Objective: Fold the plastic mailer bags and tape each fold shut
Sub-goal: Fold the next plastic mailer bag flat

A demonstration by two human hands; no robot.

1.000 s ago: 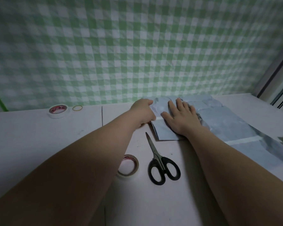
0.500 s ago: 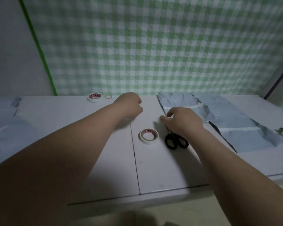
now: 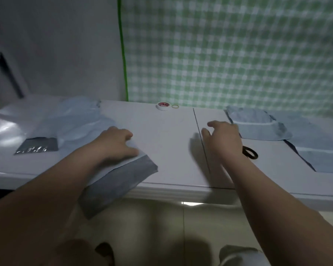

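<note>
My left hand (image 3: 117, 144) grips the near corner of a grey plastic mailer bag (image 3: 121, 177) at the table's front left. The bag lies slanted and hangs over the table's front edge. It comes off a loose pile of pale mailer bags (image 3: 75, 121) further left. My right hand (image 3: 222, 139) hovers over the middle right of the table with fingers loosely spread and nothing seen in it. Just past it lies a folded, taped mailer bag (image 3: 258, 129). More bags (image 3: 319, 156) lie flat beyond that. A tape roll (image 3: 162, 106) stands at the back.
Black scissors (image 3: 250, 153) peek out behind my right wrist. A rubber band (image 3: 175, 106) lies beside the far tape roll. A dark mailer (image 3: 37, 146) rests at the far left. The white table (image 3: 167, 143) has a seam down its middle. A green checked cloth hangs behind.
My view has swung left and back. The left hand left the folded bag at right and reached to the left pile, taking a new bag. The right hand lifted off the folded bag.
</note>
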